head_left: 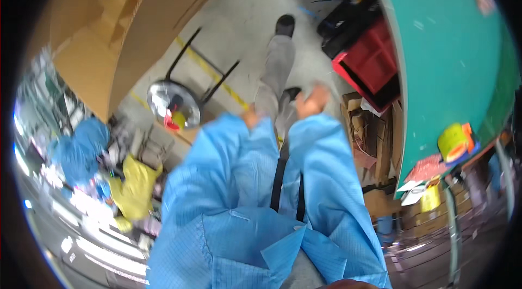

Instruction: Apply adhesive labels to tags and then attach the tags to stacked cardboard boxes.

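Both of my arms, in light blue sleeves, reach forward over my grey-trousered legs. My right hand [314,99] hangs in the air above the floor, with thumb and fingers apart and nothing visible in it, though motion blurs it. Only a small part of my left hand [250,117] shows past its cuff; its fingers are hidden and blurred. The stool [175,103] with a shiny round seat and black legs is the closest thing on my left hand's side. Small red and yellow items lie on the seat.
A large cardboard box [147,23] rises at the left. To the right, a green tabletop [446,61] carries rolls of tape [452,143] near its edge. A red crate [370,58] and cardboard pieces [375,131] stand beside it. People in blue [87,142] and yellow [136,186] are at left.
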Tool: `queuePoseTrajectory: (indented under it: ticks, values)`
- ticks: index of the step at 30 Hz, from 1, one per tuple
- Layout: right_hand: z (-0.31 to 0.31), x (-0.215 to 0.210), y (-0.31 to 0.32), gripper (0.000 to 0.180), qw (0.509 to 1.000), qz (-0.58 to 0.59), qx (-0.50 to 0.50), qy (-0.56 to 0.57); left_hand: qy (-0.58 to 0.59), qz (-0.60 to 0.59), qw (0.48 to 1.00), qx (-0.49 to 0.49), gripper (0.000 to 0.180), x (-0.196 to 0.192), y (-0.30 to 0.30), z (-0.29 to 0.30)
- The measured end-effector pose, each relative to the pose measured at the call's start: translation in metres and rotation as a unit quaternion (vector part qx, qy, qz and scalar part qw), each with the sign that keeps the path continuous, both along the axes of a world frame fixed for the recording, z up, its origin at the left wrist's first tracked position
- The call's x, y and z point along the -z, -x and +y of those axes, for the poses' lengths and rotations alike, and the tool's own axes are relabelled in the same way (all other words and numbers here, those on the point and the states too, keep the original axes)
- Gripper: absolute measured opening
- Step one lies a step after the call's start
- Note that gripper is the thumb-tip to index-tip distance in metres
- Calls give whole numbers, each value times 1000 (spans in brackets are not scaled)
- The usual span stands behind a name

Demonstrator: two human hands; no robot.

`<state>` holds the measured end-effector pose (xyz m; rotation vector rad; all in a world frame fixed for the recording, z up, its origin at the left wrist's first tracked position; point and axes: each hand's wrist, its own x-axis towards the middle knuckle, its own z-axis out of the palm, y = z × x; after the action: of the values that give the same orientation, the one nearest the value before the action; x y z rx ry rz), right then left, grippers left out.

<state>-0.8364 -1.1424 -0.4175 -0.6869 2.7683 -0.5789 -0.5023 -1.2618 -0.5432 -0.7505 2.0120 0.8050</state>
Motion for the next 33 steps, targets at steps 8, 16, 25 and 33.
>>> queuePoseTrajectory:
  ticks: [8, 16, 25, 33]
  values:
    - [158, 28, -202, 18, 855, -469, 216, 44, 59, -37, 997, 16, 107, -105, 149, 58]
    - [347, -152, -305, 19, 629, -290, 534, 485, 9, -5, 936, 351, 53, -195, 131, 199]
    - [550, -121, -560, 27, 359, -193, 786, 465, -183, 368, 855, 317, 23, -336, 219, 403]
    - [638, -134, -810, 18, 383, -252, 729, 508, -120, 658, 698, 256, 79, -442, 368, 702]
